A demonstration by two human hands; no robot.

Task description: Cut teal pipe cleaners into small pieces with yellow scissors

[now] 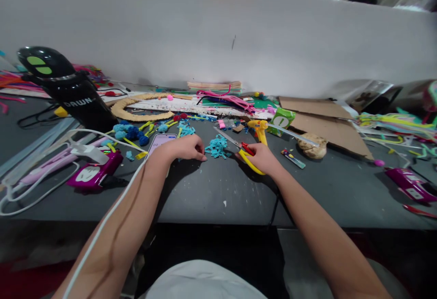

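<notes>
A small pile of cut light-blue pieces (217, 146) lies on the grey table between my two hands. In my right hand (262, 159) is a pair of scissors (251, 163) with yellow and red handles; the blades point up and left past the pile. My left hand (190, 148) rests at the left of the pile, its fingers curled down and together near the table; what they hold, if anything, is hidden. Partly behind my left wrist lies a phone (161, 139) with a lit screen. More blue pieces (186, 128) are scattered behind that hand.
A yellow glue gun (259, 128) stands just beyond my right hand, near a green packet (282, 120). On the left are a black bottle (77, 94), a purple device (95, 169) and a white cable (112, 215) crossing my left forearm. Cardboard (327, 128) lies at the right.
</notes>
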